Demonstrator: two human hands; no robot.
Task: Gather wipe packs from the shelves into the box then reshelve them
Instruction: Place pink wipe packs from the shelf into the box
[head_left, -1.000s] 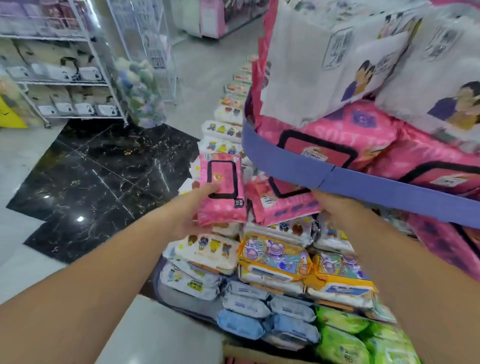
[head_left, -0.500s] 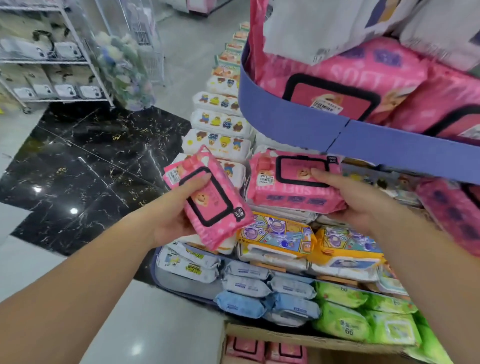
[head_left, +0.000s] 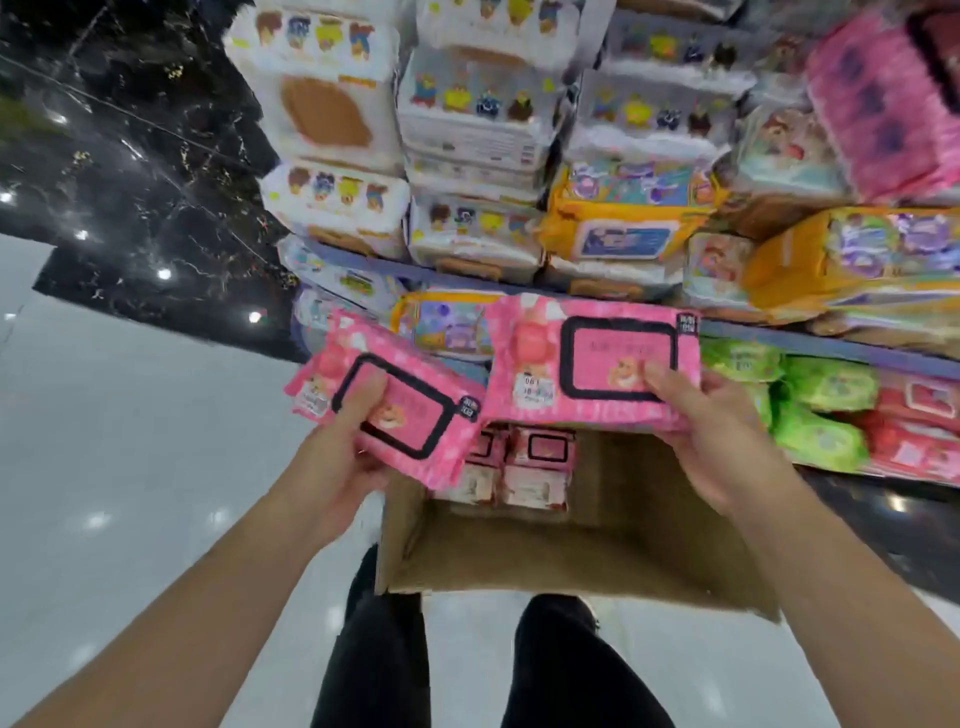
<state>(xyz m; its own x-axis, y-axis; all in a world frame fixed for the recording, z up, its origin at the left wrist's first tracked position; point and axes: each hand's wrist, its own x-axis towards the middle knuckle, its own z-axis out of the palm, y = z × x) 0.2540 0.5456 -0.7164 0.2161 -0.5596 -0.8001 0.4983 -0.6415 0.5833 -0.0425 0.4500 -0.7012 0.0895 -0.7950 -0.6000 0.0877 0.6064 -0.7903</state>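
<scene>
My left hand grips a pink wipe pack with a black-framed lid, tilted over the near left corner of an open cardboard box on the floor. My right hand holds a second pink wipe pack, level, above the box's far edge. Inside the box, against its far wall, stand two pink wipe packs. The rest of the box floor is bare cardboard.
Shelves behind the box carry white cartoon packs, orange packs, green packs and more pink packs. Black marble floor lies to the left, white tile beneath. My legs in black trousers stand at the box's near edge.
Both hands have come down from the shelf with their pink packs to just above the box. The view has tilted down, so the whole box and my legs now show.
</scene>
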